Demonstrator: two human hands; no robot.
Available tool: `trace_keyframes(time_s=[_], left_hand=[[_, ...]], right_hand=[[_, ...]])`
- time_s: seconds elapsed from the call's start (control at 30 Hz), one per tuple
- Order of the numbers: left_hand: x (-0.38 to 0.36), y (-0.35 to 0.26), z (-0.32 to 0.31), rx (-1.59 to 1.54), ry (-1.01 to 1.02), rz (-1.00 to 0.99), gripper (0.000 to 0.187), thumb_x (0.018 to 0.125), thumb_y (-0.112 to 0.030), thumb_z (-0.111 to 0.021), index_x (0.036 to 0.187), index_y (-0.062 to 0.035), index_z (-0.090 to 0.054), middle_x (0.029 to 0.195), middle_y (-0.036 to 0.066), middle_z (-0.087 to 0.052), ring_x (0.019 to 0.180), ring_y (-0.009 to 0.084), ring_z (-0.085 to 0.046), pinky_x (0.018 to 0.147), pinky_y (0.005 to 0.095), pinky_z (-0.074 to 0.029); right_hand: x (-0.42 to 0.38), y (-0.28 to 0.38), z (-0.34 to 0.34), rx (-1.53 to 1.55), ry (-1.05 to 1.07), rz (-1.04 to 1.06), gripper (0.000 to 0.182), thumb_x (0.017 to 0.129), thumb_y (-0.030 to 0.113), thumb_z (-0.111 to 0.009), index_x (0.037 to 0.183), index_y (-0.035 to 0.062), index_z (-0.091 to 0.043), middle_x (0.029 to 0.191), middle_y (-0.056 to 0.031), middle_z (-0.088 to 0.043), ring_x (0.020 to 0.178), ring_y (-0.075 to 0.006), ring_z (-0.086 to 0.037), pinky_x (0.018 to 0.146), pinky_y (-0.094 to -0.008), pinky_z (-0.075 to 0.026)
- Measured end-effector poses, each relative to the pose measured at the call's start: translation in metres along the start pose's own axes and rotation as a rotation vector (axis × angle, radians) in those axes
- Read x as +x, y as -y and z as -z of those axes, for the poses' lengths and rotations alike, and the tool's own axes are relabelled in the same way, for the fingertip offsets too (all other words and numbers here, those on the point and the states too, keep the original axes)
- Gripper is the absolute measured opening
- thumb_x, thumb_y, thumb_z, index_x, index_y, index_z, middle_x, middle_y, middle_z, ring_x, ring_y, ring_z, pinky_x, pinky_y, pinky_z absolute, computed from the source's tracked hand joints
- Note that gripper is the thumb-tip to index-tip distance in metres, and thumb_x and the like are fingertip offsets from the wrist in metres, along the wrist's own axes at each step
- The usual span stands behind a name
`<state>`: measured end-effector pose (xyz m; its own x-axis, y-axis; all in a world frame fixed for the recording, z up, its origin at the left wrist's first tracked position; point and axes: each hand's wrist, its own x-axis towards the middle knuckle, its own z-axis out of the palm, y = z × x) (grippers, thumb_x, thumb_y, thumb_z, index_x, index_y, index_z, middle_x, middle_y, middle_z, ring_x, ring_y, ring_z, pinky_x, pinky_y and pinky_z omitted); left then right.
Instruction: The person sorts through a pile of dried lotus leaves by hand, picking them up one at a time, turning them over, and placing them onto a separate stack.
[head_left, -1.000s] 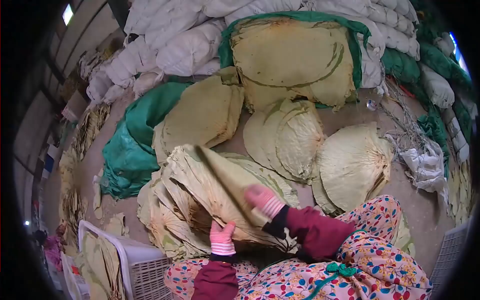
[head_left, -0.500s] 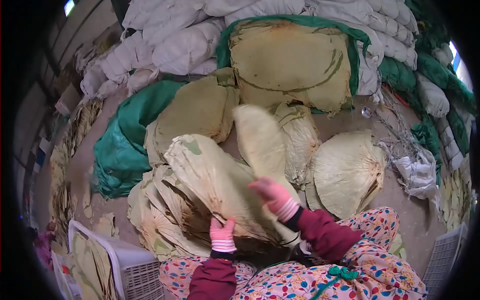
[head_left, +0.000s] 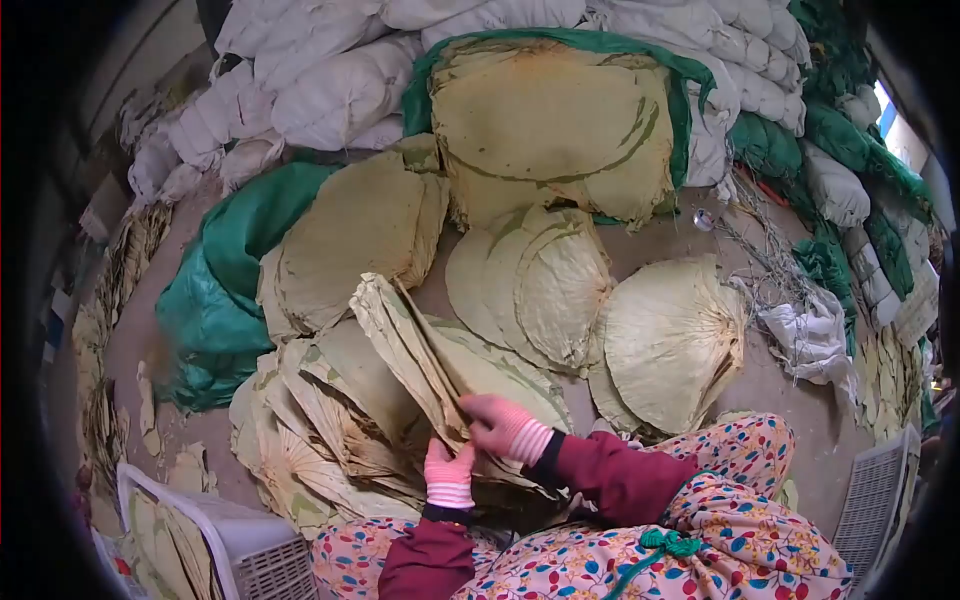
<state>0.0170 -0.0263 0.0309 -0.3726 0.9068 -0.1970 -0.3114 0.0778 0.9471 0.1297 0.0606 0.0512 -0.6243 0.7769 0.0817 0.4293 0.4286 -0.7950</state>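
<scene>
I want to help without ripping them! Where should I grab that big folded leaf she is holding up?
Probably the folded leaf is best grabbed low, at its narrow base where the ribs meet, coming from the near side. That is where the left hand and right hand pinch it; the wide outer edge looks thin and frayed.

Soft daylight, fisheye-dark corners

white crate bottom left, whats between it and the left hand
In the head view, fanned dried leaves fill the stretch between the white crate and the left hand; beside it the right hand grips the upright bundle.
</scene>
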Motion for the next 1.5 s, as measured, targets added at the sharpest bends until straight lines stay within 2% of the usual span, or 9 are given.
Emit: trace_keyframes(time_s=[0.43,0.6,0.7,0.83,1.03,1.17,1.27,1.33,1.5], left_hand=[[0.021,0.015,0.021,-0.053,-0.107,-0.020,0.043,0.066,0.007,-0.052,0.109,0.0039,-0.046,0.100,0.006,-0.053,0.085,0.0154,-0.052,0.076,0.0242,-0.041],[0.018,0.006,0.011,-0.011,-0.099,-0.060,0.042,0.067,0.004,-0.055,0.108,0.0049,-0.046,0.095,0.006,-0.054,0.080,0.0141,-0.051,0.072,0.0238,-0.041],[0.018,0.002,0.006,-0.046,-0.082,-0.008,0.045,0.069,0.002,-0.056,0.112,0.0040,-0.044,0.101,0.007,-0.053,0.086,0.0149,-0.051,0.078,0.0251,-0.040],[0.010,-0.010,-0.011,-0.004,0.011,-0.035,0.042,0.071,-0.004,-0.060,0.110,0.0042,-0.045,0.100,0.007,-0.054,0.086,0.0149,-0.051,0.076,0.0246,-0.041],[0.000,0.020,-0.006,0.130,0.011,-0.047,0.021,0.065,0.001,-0.058,0.084,-0.0012,-0.049,0.073,0.001,-0.051,0.065,0.0097,-0.048,0.057,0.0235,-0.042],[-0.004,-0.002,-0.009,-0.026,0.003,0.000,0.023,0.070,-0.002,-0.060,0.092,0.0003,-0.051,0.080,0.004,-0.055,0.066,0.0112,-0.050,0.060,0.0240,-0.043],[0.007,-0.004,0.003,-0.005,-0.114,-0.067,0.034,0.069,0.001,-0.056,0.103,0.0040,-0.049,0.093,0.008,-0.057,0.078,0.0156,-0.053,0.071,0.0252,-0.042],[0.016,0.003,0.018,-0.033,-0.142,-0.049,0.038,0.071,0.001,-0.056,0.108,0.0047,-0.047,0.100,0.009,-0.055,0.085,0.0164,-0.053,0.076,0.0264,-0.041],[0.018,-0.005,0.007,0.024,-0.177,-0.044,0.031,0.073,-0.004,-0.057,0.102,0.0044,-0.050,0.092,0.006,-0.056,0.079,0.0144,-0.052,0.072,0.0248,-0.041]], right_hand=[[-0.166,-0.197,0.298,-0.264,-1.402,-0.565,0.043,0.072,0.004,-0.045,0.115,0.0036,-0.045,0.111,-0.0166,-0.049,0.104,-0.0255,-0.046,0.090,-0.0294,-0.035],[-0.169,-0.143,0.290,-1.073,-1.149,-1.020,0.052,0.066,0.018,-0.064,0.113,0.0070,-0.046,0.125,-0.0150,-0.036,0.114,-0.0320,-0.035,0.091,-0.0434,-0.032],[-0.131,-0.126,0.259,-1.091,-0.924,-0.492,0.053,0.066,0.026,-0.065,0.112,0.0078,-0.046,0.118,-0.0182,-0.042,0.110,-0.0318,-0.039,0.092,-0.0393,-0.033],[-0.059,-0.042,0.134,-0.115,-0.157,-0.372,0.066,0.068,0.036,-0.064,0.119,0.0013,-0.039,0.117,-0.0180,-0.045,0.107,-0.0295,-0.045,0.091,-0.0333,-0.035],[-0.014,0.038,0.037,0.104,0.039,-0.297,0.074,0.067,0.035,-0.063,0.124,0.0005,-0.031,0.113,-0.0240,-0.046,0.104,-0.0317,-0.047,0.088,-0.0337,-0.037],[-0.004,-0.010,0.022,0.175,-0.101,-0.227,0.037,0.075,0.024,-0.054,0.102,-0.0010,-0.052,0.090,-0.0203,-0.057,0.085,-0.0334,-0.055,0.075,-0.0345,-0.044],[-0.003,-0.084,0.071,-0.660,-0.390,-0.187,0.025,0.083,0.022,-0.043,0.077,0.0005,-0.054,0.069,-0.0160,-0.054,0.065,-0.0329,-0.052,0.058,-0.0369,-0.044],[-0.015,-0.113,0.129,-0.181,-0.589,-0.839,0.046,0.082,0.041,-0.043,0.081,-0.0036,-0.054,0.073,-0.0205,-0.056,0.067,-0.0350,-0.052,0.061,-0.0399,-0.041],[-0.043,-0.173,0.176,-0.107,-1.065,-0.474,0.034,0.078,0.021,-0.052,0.104,-0.0013,-0.048,0.079,-0.0178,-0.059,0.071,-0.0318,-0.056,0.066,-0.0355,-0.043]])
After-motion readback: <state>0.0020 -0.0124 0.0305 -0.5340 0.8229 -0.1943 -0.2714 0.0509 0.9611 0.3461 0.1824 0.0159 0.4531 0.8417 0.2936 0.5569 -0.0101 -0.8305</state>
